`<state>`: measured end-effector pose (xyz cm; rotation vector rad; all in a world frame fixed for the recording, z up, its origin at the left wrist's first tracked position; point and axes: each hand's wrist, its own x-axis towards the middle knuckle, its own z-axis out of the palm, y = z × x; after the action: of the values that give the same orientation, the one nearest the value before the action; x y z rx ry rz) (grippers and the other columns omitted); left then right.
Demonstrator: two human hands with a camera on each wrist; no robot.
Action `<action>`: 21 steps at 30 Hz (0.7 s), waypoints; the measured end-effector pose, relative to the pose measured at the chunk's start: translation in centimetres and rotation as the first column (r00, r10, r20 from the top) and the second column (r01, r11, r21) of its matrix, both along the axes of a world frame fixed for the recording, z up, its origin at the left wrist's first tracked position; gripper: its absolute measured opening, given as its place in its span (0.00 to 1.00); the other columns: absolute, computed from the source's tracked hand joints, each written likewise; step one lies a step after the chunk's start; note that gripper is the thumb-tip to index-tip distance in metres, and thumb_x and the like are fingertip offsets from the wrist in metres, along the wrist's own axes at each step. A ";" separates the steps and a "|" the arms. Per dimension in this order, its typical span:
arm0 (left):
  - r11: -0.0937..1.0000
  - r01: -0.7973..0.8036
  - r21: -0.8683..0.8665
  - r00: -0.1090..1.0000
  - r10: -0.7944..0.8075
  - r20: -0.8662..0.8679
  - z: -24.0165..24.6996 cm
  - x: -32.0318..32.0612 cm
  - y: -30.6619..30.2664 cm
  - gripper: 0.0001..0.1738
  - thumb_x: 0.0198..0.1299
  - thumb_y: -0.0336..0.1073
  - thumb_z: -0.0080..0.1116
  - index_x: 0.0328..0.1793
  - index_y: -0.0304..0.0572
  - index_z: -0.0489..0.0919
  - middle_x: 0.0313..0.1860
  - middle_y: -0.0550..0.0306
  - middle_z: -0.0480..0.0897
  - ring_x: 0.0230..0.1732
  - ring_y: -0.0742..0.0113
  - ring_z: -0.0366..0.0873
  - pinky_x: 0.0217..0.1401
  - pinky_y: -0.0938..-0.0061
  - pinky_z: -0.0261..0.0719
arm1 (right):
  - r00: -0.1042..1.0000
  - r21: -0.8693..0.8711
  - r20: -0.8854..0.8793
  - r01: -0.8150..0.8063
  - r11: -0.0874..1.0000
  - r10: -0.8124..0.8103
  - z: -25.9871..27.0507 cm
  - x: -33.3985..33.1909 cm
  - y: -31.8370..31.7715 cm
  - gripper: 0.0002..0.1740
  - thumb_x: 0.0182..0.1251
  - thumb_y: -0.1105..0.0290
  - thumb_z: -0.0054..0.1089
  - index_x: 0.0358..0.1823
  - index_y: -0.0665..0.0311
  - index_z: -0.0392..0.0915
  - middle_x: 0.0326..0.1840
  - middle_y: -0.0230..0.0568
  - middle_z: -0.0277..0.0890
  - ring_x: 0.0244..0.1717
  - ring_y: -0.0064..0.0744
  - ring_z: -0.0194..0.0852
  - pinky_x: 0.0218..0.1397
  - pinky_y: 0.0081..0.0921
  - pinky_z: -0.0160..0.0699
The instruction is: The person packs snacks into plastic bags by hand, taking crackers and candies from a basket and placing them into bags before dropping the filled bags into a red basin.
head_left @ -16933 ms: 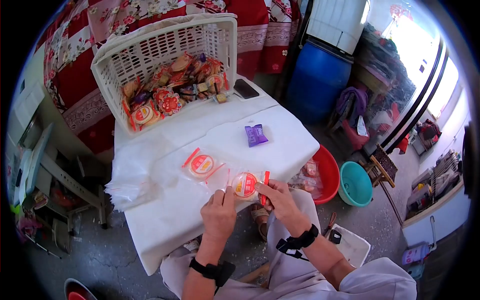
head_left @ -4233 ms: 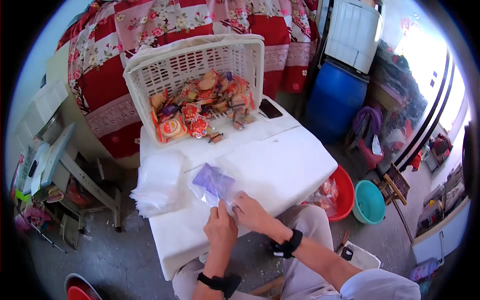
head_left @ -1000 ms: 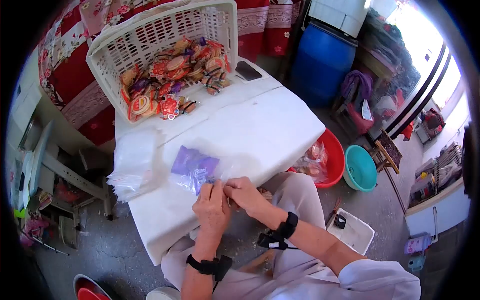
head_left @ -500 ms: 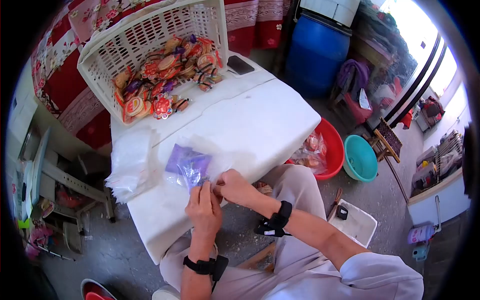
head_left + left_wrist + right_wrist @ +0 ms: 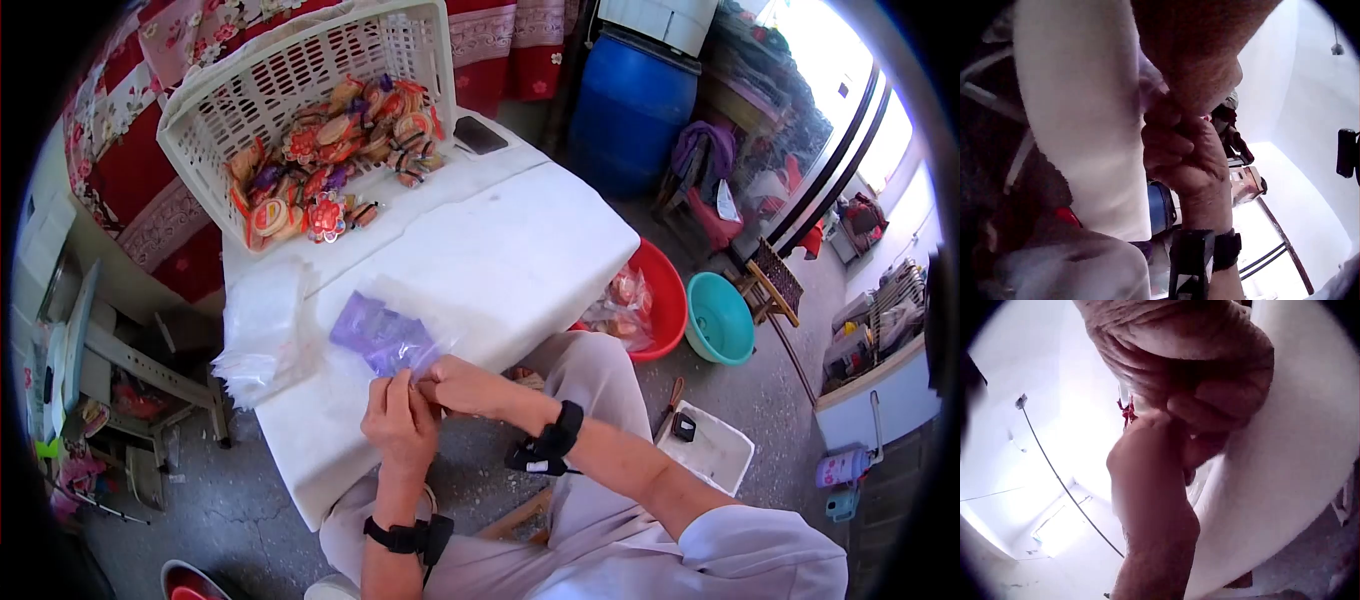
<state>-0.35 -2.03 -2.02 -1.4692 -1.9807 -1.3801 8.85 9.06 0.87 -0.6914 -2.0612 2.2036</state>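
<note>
"What are the two hands on?"

"On my head feed, the bare left hand and the bare right hand are together, fingertips meeting. I read both as pinching the near edge of a clear plastic bag. From either wrist camera the knuckles hide most of the film, so I can't tell each finger's exact grip."

"And inside the bag?"

"A flat purple packet. It lies over the white cloth-covered table, near the edge by the person's lap."

"Anything beside it?"

"I have a stack of clear plastic bags just to the left. Farther back, a white lattice plastic basket lies tipped on its side, its mouth towards me, with red, orange and purple wrapped packets heaped in it. A dark flat phone rests by its right corner."

"On the floor?"

"Right of the table, a round red plastic basin holding bagged packets, next to a round teal plastic basin."
</note>
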 end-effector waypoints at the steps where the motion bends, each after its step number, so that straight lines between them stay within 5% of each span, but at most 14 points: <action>1: 1.000 -0.001 0.001 1.000 0.001 -0.002 0.0 -0.1 -0.1 0.10 0.56 0.23 0.56 0.46 0.35 0.79 0.33 0.47 0.76 0.27 0.48 0.78 0.27 0.62 0.76 | 0.996 0.056 0.040 -0.083 0.995 0.081 0.6 0.1 0.4 0.15 0.69 0.66 0.46 0.30 0.66 0.79 0.19 0.33 0.74 0.15 0.19 0.63 0.17 0.19 0.59; 4: 0.999 0.001 -0.035 0.999 0.001 0.042 -0.2 -0.3 -0.1 0.10 0.56 0.23 0.56 0.45 0.35 0.80 0.32 0.48 0.77 0.27 0.48 0.78 0.27 0.61 0.76 | 0.998 0.299 -0.029 0.059 0.952 -0.053 0.0 1.1 0.4 0.14 0.67 0.69 0.46 0.37 0.68 0.82 0.19 0.36 0.77 0.19 0.23 0.73 0.23 0.24 0.70; 11: 0.980 0.033 -0.197 0.990 -0.059 -0.125 -0.4 0.1 -0.1 0.11 0.54 0.27 0.60 0.45 0.36 0.80 0.32 0.51 0.74 0.30 0.51 0.78 0.27 0.63 0.76 | 0.988 0.304 -0.091 0.150 0.941 -0.128 -0.7 2.9 0.7 0.14 0.68 0.68 0.50 0.45 0.69 0.80 0.23 0.37 0.78 0.22 0.22 0.74 0.30 0.23 0.74; 13: 0.975 0.029 -0.221 0.987 -0.063 -0.147 -0.3 0.0 -0.2 0.12 0.53 0.28 0.61 0.45 0.36 0.80 0.31 0.52 0.73 0.31 0.52 0.77 0.28 0.63 0.76 | 0.969 0.598 -0.033 0.214 0.772 -0.243 -0.1 4.1 2.3 0.12 0.65 0.68 0.55 0.43 0.70 0.80 0.23 0.39 0.77 0.23 0.24 0.75 0.30 0.24 0.74; 14: 0.972 0.038 -0.230 0.983 -0.078 -0.164 0.0 0.0 -0.3 0.14 0.53 0.29 0.63 0.46 0.36 0.80 0.31 0.52 0.73 0.31 0.53 0.77 0.28 0.63 0.76 | 0.970 0.596 -0.028 0.210 0.775 -0.241 0.1 4.3 3.0 0.12 0.65 0.68 0.55 0.43 0.70 0.80 0.23 0.39 0.77 0.23 0.24 0.75 0.30 0.24 0.74; 16: 0.968 0.051 -0.246 0.979 -0.097 -0.178 0.2 0.3 -0.5 0.15 0.52 0.31 0.65 0.46 0.35 0.80 0.31 0.53 0.72 0.31 0.53 0.76 0.28 0.64 0.76 | 0.816 0.631 -0.321 0.563 0.534 -0.481 0.4 4.5 4.4 0.12 0.62 0.66 0.58 0.38 0.70 0.79 0.24 0.41 0.78 0.25 0.30 0.77 0.31 0.27 0.74; 17: 0.964 0.048 -0.263 0.972 -0.106 -0.212 0.3 0.4 -0.6 0.16 0.52 0.32 0.65 0.47 0.34 0.80 0.31 0.53 0.72 0.31 0.54 0.76 0.29 0.64 0.76 | 0.814 0.628 -0.319 0.565 0.535 -0.486 0.3 4.1 5.0 0.12 0.62 0.66 0.58 0.38 0.70 0.79 0.24 0.41 0.78 0.25 0.30 0.77 0.31 0.27 0.74; 19: 0.957 0.053 -0.285 0.960 -0.127 -0.249 0.1 0.3 -0.6 0.17 0.51 0.32 0.66 0.47 0.33 0.80 0.31 0.53 0.71 0.31 0.54 0.76 0.29 0.64 0.76 | 0.796 0.739 -0.447 0.586 0.334 -0.408 -0.5 2.7 5.9 0.15 0.58 0.61 0.62 0.32 0.68 0.79 0.24 0.50 0.78 0.27 0.47 0.77 0.34 0.38 0.76; 21: 0.961 0.041 -0.273 0.936 -0.132 -0.325 -0.6 0.0 -0.5 0.17 0.51 0.31 0.65 0.48 0.31 0.79 0.32 0.54 0.71 0.32 0.57 0.75 0.28 0.66 0.76 | 0.865 0.822 -0.351 0.468 0.326 -0.359 -1.7 1.7 6.4 0.16 0.59 0.60 0.62 0.32 0.70 0.78 0.26 0.48 0.79 0.26 0.42 0.77 0.33 0.35 0.75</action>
<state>-0.40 -2.53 -2.62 -1.7913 -1.9423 -0.8382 10.52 15.42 -0.81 -0.7803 -2.2116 0.6124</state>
